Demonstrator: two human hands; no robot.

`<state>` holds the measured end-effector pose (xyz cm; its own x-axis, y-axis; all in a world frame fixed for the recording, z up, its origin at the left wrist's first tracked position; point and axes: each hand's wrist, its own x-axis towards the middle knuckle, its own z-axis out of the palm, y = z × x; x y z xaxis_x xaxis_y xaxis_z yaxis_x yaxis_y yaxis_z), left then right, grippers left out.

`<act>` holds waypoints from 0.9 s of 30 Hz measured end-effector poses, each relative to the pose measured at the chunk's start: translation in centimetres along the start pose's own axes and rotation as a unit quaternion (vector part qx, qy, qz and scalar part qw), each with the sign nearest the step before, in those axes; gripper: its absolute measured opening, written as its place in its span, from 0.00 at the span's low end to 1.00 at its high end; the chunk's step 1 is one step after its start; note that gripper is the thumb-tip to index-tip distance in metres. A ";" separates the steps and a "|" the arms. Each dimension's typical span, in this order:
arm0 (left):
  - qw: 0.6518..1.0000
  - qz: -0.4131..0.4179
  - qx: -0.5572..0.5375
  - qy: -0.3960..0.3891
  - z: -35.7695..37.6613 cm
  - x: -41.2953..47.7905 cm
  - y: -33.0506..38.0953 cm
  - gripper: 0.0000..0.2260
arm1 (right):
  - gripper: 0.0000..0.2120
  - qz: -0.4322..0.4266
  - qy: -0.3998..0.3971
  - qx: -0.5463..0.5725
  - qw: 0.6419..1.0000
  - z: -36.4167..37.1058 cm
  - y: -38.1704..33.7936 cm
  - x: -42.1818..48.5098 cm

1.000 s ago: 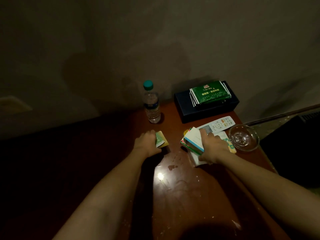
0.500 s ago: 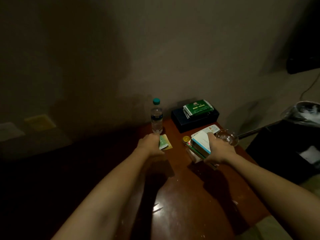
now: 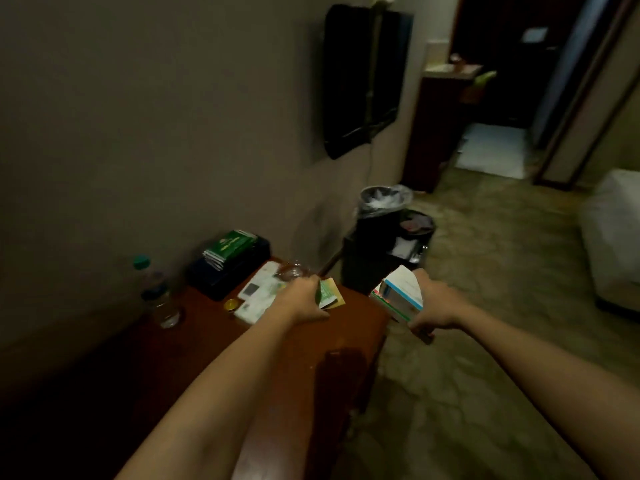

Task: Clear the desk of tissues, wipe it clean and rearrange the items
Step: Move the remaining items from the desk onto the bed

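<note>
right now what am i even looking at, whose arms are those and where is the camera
No machine here: a person wears a wide-angle camera on the head, so the one picture looks forward and down from there. The left hand grips a small packet over the desk. The right hand holds a stack of boxes out past the desk edge, over the floor. On the desk are a bottle, a black box with green packs on top, and some cards. Two bins stand beside it.
</note>
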<state>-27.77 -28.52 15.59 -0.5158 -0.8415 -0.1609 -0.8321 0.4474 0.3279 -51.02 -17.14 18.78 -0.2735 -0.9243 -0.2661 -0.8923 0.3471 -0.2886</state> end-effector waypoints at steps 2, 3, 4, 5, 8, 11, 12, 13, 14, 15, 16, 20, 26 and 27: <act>0.998 0.055 -0.003 -0.016 0.7 1.4 4.7 0.31 | 0.44 0.039 0.016 0.020 0.999 -1.6 4.5 -2.2; 0.996 0.082 0.000 -0.025 1.1 2.1 7.2 0.31 | 0.45 0.058 0.027 0.025 0.998 -2.3 6.8 -3.2; 0.994 0.107 0.003 -0.033 1.6 2.7 9.7 0.32 | 0.46 0.077 0.037 0.030 0.996 -2.9 9.0 -4.3; 0.991 0.129 0.006 -0.041 2.1 3.4 12.2 0.32 | 0.47 0.097 0.043 0.038 0.994 -3.5 11.2 -5.3; 0.982 0.177 0.026 -0.064 4.1 5.1 20.2 0.33 | 0.50 0.150 0.055 0.060 0.985 -5.3 17.9 -8.4; 0.971 0.225 0.048 -0.071 6.6 6.4 28.4 0.30 | 0.50 0.185 0.071 0.066 0.978 -6.8 24.7 -11.4; 0.966 0.244 0.055 -0.071 7.5 6.8 31.1 0.29 | 0.49 0.197 0.079 0.069 0.975 -7.2 27.0 -12.4; 0.960 0.264 0.061 -0.072 8.5 7.0 33.9 0.29 | 0.48 0.209 0.087 0.073 0.971 -7.6 29.2 -13.4; 0.954 0.283 0.065 -0.075 9.4 7.2 36.6 0.29 | 0.47 0.220 0.094 0.079 0.968 -8.0 31.3 -14.5; 0.948 0.301 0.066 -0.079 10.4 7.4 39.2 0.29 | 0.46 0.231 0.099 0.086 0.964 -8.4 33.4 -15.6; 0.943 0.317 0.066 -0.083 11.4 7.5 41.8 0.28 | 0.46 0.245 0.103 0.092 0.960 -8.7 35.4 -16.7; 0.921 0.369 0.071 -0.107 15.4 7.7 51.4 0.28 | 0.46 0.305 0.122 0.108 0.938 -9.2 43.1 -21.2; 0.861 0.472 0.111 -0.151 21.8 8.5 65.6 0.27 | 0.52 0.416 0.156 0.145 0.884 -8.0 54.0 -27.4; 0.848 0.492 0.120 -0.155 23.2 8.5 68.2 0.27 | 0.51 0.434 0.160 0.152 0.873 -7.7 55.8 -28.5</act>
<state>-93.64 1.83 15.01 -0.9826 0.0793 -0.1680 0.0348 0.9669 0.2527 -95.76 27.32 17.37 -0.9294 -0.2722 -0.2492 -0.1758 0.9203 -0.3495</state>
